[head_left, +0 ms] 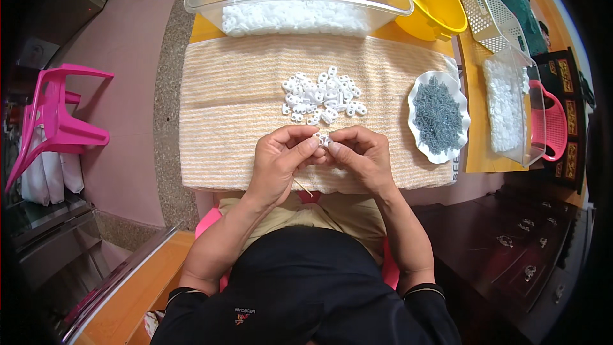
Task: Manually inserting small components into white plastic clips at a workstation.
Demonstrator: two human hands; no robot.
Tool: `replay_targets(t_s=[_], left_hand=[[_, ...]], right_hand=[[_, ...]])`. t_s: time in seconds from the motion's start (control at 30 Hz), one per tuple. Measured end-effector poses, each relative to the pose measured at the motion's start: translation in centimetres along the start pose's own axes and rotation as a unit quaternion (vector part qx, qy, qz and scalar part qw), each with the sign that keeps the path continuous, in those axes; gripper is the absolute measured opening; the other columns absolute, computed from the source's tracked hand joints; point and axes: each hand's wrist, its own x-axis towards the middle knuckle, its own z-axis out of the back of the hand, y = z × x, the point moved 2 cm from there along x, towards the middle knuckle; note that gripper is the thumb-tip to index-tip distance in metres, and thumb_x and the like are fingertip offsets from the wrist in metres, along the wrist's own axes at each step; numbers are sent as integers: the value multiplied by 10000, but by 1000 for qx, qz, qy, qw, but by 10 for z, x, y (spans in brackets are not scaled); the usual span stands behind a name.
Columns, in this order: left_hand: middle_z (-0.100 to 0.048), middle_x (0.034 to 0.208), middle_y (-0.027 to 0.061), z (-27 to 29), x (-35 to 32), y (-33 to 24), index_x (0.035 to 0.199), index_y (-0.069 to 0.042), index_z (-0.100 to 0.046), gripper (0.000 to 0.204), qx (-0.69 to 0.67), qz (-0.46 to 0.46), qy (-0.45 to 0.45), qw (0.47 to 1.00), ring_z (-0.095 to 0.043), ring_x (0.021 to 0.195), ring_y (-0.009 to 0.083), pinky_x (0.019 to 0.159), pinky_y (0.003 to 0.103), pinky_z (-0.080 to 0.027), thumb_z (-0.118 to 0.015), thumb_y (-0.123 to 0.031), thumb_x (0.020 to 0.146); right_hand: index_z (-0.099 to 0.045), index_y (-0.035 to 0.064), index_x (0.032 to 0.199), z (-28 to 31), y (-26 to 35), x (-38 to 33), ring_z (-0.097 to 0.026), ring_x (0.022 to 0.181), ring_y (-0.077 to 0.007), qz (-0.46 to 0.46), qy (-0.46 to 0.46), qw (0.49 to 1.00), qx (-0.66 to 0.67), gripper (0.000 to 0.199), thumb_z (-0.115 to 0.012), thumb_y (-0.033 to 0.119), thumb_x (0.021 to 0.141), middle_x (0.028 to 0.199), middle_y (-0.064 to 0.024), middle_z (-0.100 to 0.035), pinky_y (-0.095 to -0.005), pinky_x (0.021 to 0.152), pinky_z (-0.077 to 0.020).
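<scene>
My left hand (278, 158) and my right hand (365, 157) meet at the near part of the striped cloth (223, 108). Between their fingertips they pinch a small white plastic piece (324, 140) with round holes. A thin yellowish stick (302, 186) pokes out below my left hand; its other end is hidden. Just beyond my fingers lies a loose pile of similar white pieces (318, 96). To the right, a white scalloped dish (413, 129) holds a heap of small grey-blue parts (438, 115).
A clear bin (204, 1) full of white pieces stands at the table's far side, with a yellow basin (440, 0) beside it. Farther right are another clear box (533, 124) of white pieces and a white basket (488, 16). A pink stool (60, 121) stands at left.
</scene>
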Motion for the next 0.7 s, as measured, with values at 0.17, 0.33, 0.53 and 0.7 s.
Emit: replay_targets(t_s=[0.17,0.33,0.53,0.7], left_hand=[[-675,893,98,1,1,0,1083,37,-612,198,0,-1,-2,1000,-658,791,125,733,245,-559,-621,-44,903],[-677,893,99,2,1,2,1080,36,-614,197,6,1,1,1000,-657,788,123,736,243,-558,-624,-46,901],[-671,887,95,1,-1,2,1061,24,-620,174,15,5,-6,1000,-666,789,133,733,257,-577,-617,-19,893],[-671,890,97,2,-2,2,1056,24,-624,171,36,0,-13,999,-662,784,128,735,251,-573,-619,-13,889]], right_hand=[[-582,-43,1188,-3,1,2,-646,887,-147,22,21,999,20,299,-612,-13,892,1013,-106,-664,-267,738,-557],[-577,-32,1192,-3,0,2,-643,883,-144,9,16,1000,22,307,-611,-18,887,1000,-99,-657,-277,760,-555],[-570,-41,1189,-1,0,2,-650,871,-149,28,-5,999,35,305,-595,-31,885,1001,-102,-656,-292,762,-562],[-564,-47,1194,0,1,1,-650,881,-159,17,-2,999,29,316,-596,-28,880,995,-103,-654,-295,774,-558]])
